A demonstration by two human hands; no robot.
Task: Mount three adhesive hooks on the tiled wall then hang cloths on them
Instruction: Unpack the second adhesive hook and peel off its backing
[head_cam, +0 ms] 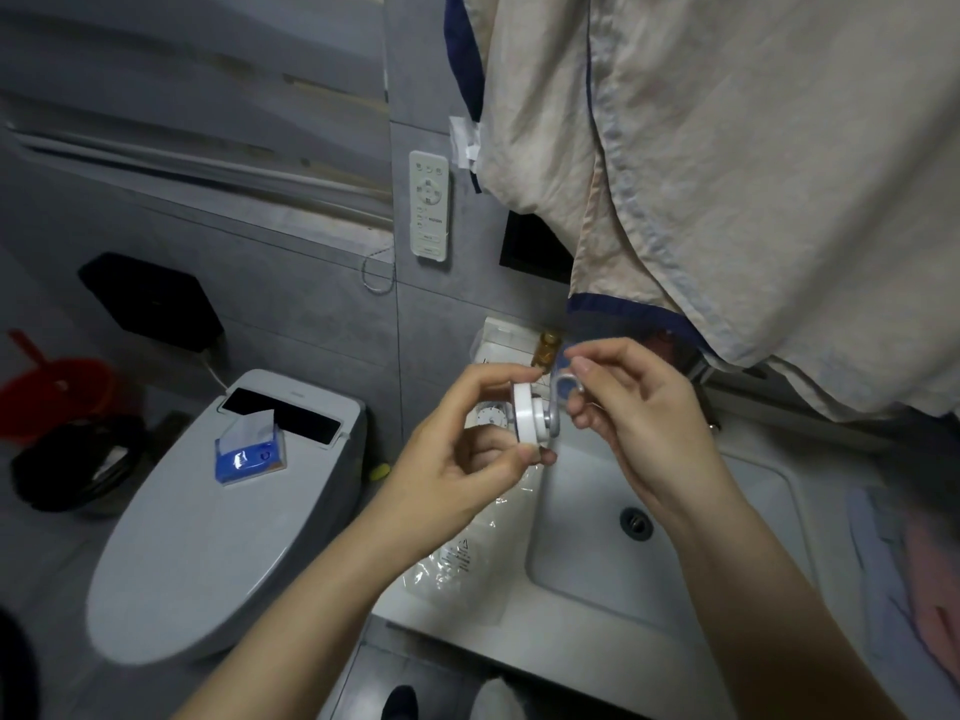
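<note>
A white round adhesive hook [531,417] with a silver hook arm is held over the sink between both hands. My left hand [467,449] pinches the disc's rim between thumb and fingers. My right hand [628,407] pinches the silver hook arm from the right. A beige cloth [727,174] with dark blue trim hangs on the grey tiled wall [332,293] at the upper right. A clear plastic packaging bag [467,553] lies on the sink counter below my left hand.
A white sink basin [597,589] with a drain lies under the hands. A closed toilet [208,511] with a blue tissue pack [249,454] stands left. A white remote panel [429,207] is on the wall. A red bucket [57,397] sits far left. Pink and blue cloths [904,589] lie at right.
</note>
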